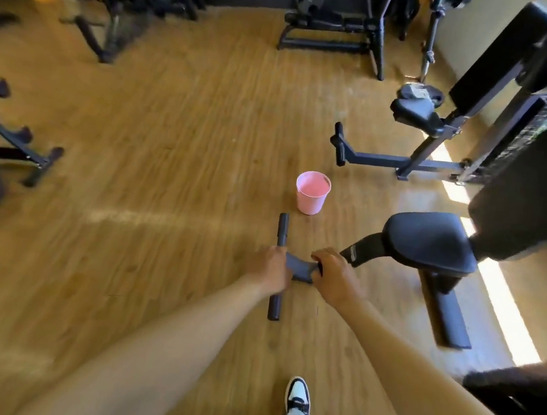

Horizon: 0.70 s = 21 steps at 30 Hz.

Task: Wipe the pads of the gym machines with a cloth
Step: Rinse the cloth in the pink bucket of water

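Both arms reach forward and down in the head view. A dark grey cloth [300, 268] is stretched between my left hand [269, 269] and my right hand [333, 274], each closed on one end of it. The cloth hangs above a black crossbar foot [283, 229] of a gym machine that lies on the wooden floor. To the right of my hands is the machine's black padded seat [430, 241]. A second, smaller black seat pad [414, 113] belongs to another machine farther back on the right.
A pink bucket [312, 193] stands on the floor just beyond the crossbar. A weight bench [331, 31] is at the back. Machine frames line the left side [14, 148] and the right wall [531, 142]. My shoe [297, 396] is near the bottom edge.
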Tool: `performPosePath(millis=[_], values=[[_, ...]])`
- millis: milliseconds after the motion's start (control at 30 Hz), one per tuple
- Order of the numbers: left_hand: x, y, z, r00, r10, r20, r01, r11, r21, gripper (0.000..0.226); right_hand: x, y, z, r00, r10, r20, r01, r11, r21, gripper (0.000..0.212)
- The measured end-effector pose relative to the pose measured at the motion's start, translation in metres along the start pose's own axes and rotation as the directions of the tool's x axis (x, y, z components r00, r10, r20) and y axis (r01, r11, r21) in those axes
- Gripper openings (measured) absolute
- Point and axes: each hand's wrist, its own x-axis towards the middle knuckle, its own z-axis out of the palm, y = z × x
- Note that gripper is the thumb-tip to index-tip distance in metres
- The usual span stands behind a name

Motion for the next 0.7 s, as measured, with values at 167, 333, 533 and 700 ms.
performPosePath(millis=[167, 333, 533, 700], values=[[0.096, -0.012, -0.051, 0.999, -0.054, -0.004, 0.054, 0.998, -0.043, 0.046, 0.129, -0.003, 0.002, 0.998, -0.042, 0.045, 0.041, 0.999, 0.017, 0.035], [0.195, -0.038, -0.097, 0.998, -0.040, -0.044, 0.038, 0.998, -0.054, 0.043, 0.245, -0.022, 0.006, 0.996, -0.045, 0.082, 0.040, 0.997, 0.060, 0.028], [0.356, -0.100, -0.152, 0.997, 0.074, -0.035, -0.073, 0.997, 0.030, 0.048, 0.409, -0.038, 0.035, 1.000, -0.007, -0.025, 0.010, 0.992, 0.123, 0.017], [0.492, -0.155, -0.193, 0.983, 0.164, 0.087, -0.171, 0.982, 0.079, 0.045, 0.537, -0.048, 0.061, 0.986, 0.109, -0.125, -0.086, 0.980, 0.179, 0.018]])
